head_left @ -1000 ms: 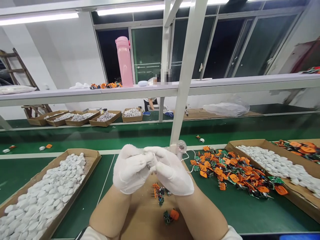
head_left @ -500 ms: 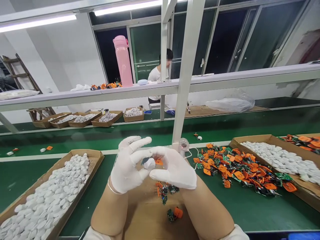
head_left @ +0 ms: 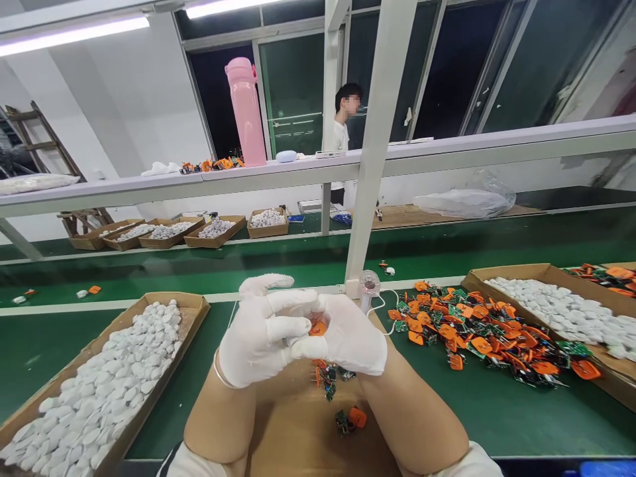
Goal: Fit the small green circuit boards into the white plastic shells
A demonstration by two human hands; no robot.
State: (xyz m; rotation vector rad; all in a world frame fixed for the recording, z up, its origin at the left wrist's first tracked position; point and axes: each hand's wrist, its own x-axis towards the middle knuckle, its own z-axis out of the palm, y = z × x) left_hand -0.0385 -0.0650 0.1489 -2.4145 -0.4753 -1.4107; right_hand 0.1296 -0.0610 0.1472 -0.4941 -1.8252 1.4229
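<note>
Between both gloved hands (head_left: pixel 303 334), orange part (head_left: pixel 318 328), pinched at fingertips

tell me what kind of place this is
Probably a small electronics assembly line: a long green belt, cardboard trays of white shells, a heap of orange circuit parts, and gloved hands working one piece.

Both gloved hands met above a brown cardboard sheet (head_left: pixel 293 430) on the green belt (head_left: pixel 447 411). The left hand (head_left: pixel 261 334) and the right hand (head_left: pixel 348 334) pinched a small orange part (head_left: pixel 318 328) between their fingertips. Below them lay a few loose orange-and-green boards (head_left: pixel 348 419). A larger heap of such boards (head_left: pixel 477 334) spread to the right, beside a cardboard tray of white pieces (head_left: pixel 566 311). Another tray of white pieces (head_left: pixel 94 391) sat at the left. A pink bottle (head_left: pixel 243 112) stood on the shelf (head_left: pixel 298 175), and a person (head_left: pixel 342 132) stood beyond it.
</note>
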